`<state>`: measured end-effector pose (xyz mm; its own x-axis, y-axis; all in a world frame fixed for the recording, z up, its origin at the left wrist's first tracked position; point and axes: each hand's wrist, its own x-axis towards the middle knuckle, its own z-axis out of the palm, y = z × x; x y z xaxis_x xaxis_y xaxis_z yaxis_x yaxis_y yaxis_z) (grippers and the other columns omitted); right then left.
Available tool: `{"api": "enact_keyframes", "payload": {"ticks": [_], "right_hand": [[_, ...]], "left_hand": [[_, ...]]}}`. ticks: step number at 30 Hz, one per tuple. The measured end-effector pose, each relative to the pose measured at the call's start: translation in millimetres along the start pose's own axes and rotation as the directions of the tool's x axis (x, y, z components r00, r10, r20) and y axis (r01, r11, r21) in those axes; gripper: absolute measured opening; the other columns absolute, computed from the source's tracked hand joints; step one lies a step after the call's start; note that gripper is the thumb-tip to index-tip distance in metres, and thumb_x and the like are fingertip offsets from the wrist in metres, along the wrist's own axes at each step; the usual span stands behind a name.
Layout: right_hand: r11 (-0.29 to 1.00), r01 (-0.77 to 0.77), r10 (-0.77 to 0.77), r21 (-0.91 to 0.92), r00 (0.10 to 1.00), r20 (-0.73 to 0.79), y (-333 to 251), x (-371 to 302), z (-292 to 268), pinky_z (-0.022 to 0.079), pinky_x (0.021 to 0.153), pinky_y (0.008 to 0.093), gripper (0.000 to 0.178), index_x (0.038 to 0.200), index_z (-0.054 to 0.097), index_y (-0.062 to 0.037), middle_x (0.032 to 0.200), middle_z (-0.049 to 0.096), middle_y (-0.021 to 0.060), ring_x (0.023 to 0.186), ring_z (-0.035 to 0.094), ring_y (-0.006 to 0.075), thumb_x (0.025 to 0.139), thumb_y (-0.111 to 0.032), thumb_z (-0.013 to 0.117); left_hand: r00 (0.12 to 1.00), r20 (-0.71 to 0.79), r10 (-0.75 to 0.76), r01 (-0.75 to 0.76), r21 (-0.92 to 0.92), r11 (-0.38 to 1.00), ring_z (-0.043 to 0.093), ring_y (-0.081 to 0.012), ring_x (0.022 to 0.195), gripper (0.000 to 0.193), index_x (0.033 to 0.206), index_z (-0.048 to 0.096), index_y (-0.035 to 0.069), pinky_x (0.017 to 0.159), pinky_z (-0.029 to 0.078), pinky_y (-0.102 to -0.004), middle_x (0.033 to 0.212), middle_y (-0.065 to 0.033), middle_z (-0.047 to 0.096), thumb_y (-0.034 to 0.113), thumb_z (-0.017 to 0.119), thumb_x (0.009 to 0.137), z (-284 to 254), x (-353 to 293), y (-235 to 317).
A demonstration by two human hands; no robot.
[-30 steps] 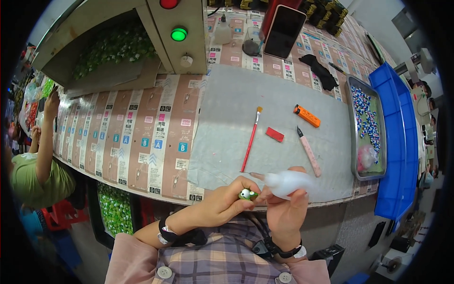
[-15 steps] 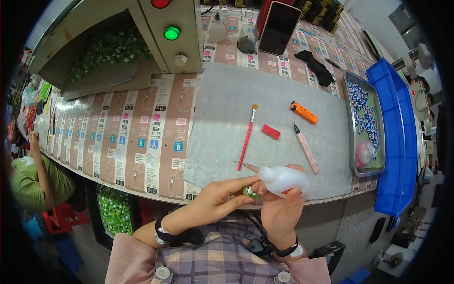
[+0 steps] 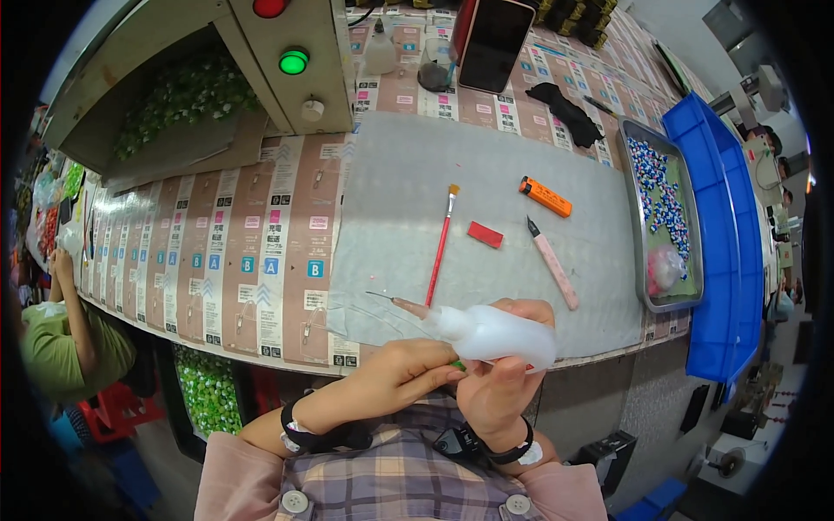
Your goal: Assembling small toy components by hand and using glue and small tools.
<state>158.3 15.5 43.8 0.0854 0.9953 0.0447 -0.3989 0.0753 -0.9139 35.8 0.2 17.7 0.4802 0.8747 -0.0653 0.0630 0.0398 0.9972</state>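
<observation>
A translucent white squeeze bottle (image 3: pixel 506 337) with a thin needle tip lies across my right hand (image 3: pixel 497 392), whose fingers are wrapped round it. Its needle points left above the grey sheet. Beside it, my left hand (image 3: pixel 407 373) pinches a small green figure (image 3: pixel 459 366), mostly hidden by the fingers and the bottle. Beyond the hands, on the sheet, lie a red-handled brush (image 3: pixel 441 247), a red block (image 3: pixel 485 234), an orange utility knife or lighter-like tool (image 3: pixel 546 196) and a pink-handled craft knife (image 3: pixel 552 262).
On the right stand a metal tray (image 3: pixel 627 174) of small blue, white and red pieces and a blue bin (image 3: pixel 730 234). A box-like machine (image 3: pixel 326 69) holds green pieces at the far left. Behind the grey sheet (image 3: pixel 391 174) are a phone (image 3: pixel 497 48), a glass (image 3: pixel 434 74) and a second bottle (image 3: pixel 380 54).
The bottle has moved left and its needle now reaches further past my left hand. The green figure is more covered. The whole view has shifted slightly.
</observation>
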Motion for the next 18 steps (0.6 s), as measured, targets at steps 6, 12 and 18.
{"api": "enact_keyframes", "payload": {"ticks": [6, 12, 18], "right_hand": [[0.999, 0.043, -0.042, 0.020, 0.998, -0.036, 1, 2, 1, 0.030, 0.043, 0.0194, 0.060, 0.101, 0.037, -0.0060, 0.082, 0.045, 0.0052, 0.054, 0.040, 0.0085, 0.073, -0.051, 0.064], [0.992, 0.117, -0.123, -0.046, 0.982, -0.143, -9, 8, -17, 0.040, 0.057, 0.0221, 0.067, 0.095, 0.039, -0.0009, 0.080, 0.051, 0.0083, 0.066, 0.048, 0.0114, 0.070, -0.058, 0.061], [0.977, 0.155, -0.179, -0.149, 0.970, -0.165, -17, 2, -43, 0.033, 0.052, 0.0211, 0.064, 0.088, 0.039, -0.0055, 0.070, 0.045, 0.0015, 0.060, 0.043, 0.0094, 0.064, -0.056, 0.069]], "left_hand": [[1.000, 0.004, 0.023, -0.023, -0.063, 0.998, 0.056, -0.0233, 0.078, 0.020, 0.100, 0.057, -0.001, 0.068, 0.044, -0.0296, 0.089, -0.0128, 0.058, 0.010, 0.055, 0.084, -1, -1, -1], [0.993, -0.106, -0.044, 0.004, -0.347, 0.938, 0.056, -0.0140, 0.094, 0.027, 0.111, 0.056, 0.002, 0.079, 0.045, -0.0252, 0.107, -0.0090, 0.059, 0.003, 0.053, 0.084, -3, -7, -6], [0.983, -0.175, 0.058, -0.143, -0.528, 0.837, 0.055, -0.0144, 0.098, 0.029, 0.111, 0.053, -0.002, 0.084, 0.046, -0.0254, 0.114, -0.0133, 0.055, -0.004, 0.052, 0.082, -10, -8, -10]]}}
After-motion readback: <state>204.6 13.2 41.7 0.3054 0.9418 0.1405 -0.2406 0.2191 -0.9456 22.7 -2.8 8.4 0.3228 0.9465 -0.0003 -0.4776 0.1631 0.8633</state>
